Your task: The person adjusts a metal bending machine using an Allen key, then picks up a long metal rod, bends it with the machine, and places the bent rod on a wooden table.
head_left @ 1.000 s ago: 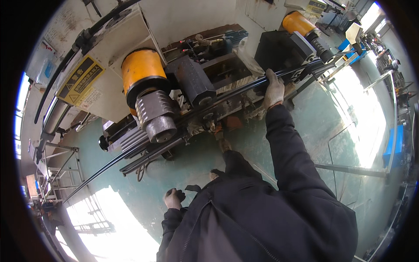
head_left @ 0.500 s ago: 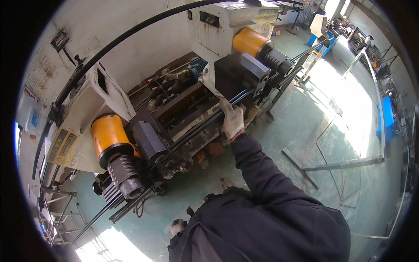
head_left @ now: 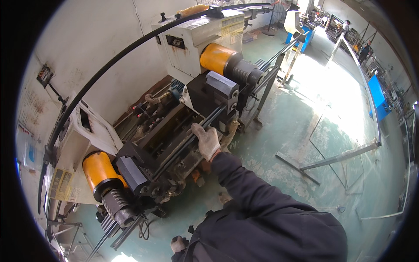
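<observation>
My right hand [head_left: 206, 142], in a pale work glove, reaches out to the machine in front of me. Its fingers are closed over long dark metal rods [head_left: 171, 158] that run between two dark clamp blocks. The right clamp block [head_left: 221, 84] is just beyond the hand; the left clamp block [head_left: 132, 174] lies at the other end of the rods. Low beside my body hangs my left hand [head_left: 178, 244], also gloved. Most of it is hidden by my dark jacket, and its fingers cannot be made out.
Orange cylinders [head_left: 214, 57] with ribbed dark ends flank the clamp blocks. A black hose [head_left: 109, 61] arches over the machine. On the right, a metal frame [head_left: 340, 162] and a loose bar [head_left: 297, 167] lie on the green floor [head_left: 279, 135]. Distant people stand at the far right.
My view has shifted, so the machine appears further left. My right hand has turned from pointing away past the rods to lying over them, fingers leftward. My left hand stays low.
</observation>
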Demonstrator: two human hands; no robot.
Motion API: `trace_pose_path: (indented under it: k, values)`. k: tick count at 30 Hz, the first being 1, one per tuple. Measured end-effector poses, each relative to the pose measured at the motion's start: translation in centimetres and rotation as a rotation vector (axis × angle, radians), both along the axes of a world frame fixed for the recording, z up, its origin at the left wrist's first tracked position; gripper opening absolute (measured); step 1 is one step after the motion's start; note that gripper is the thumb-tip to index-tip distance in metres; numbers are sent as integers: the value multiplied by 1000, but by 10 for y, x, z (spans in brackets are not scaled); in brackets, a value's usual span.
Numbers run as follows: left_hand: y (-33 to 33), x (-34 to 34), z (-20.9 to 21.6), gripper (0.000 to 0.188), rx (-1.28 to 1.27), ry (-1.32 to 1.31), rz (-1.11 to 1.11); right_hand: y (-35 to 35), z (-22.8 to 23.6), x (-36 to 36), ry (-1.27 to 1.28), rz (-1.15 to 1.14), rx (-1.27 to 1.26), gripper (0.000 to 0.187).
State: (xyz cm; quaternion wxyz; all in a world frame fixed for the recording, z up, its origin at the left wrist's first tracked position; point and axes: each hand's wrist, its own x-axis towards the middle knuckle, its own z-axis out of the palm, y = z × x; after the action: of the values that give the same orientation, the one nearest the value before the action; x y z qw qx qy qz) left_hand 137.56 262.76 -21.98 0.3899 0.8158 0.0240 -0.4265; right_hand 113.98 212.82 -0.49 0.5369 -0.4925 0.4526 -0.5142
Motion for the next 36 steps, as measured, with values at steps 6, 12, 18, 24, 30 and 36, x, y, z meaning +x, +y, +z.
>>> trace_pose_path:
  k: [6, 12, 18, 24, 30, 36]
  values:
    - [29, 55, -25, 21, -297, 182, 306, 4, 3, 7, -167, -22, -7, 56]
    - [38, 186, -2, 19, -633, -462, -359, -7, -17, 9, -164, 10, -31, 45]
    - [21, 280, 121, 21, -128, -1032, -228, -6, -20, 11, -189, 20, 56, 44]
    - [-17, 294, 312, 25, -165, -1247, -61, -2, -14, 6, -239, 77, 6, 44]
    - [-44, 286, 457, 31, -268, -1364, -21, -5, -14, 13, -376, 32, -104, 56]
    - [-61, 285, 541, 38, -361, -1379, -57, 1, -3, 5, -280, 110, -19, 38]
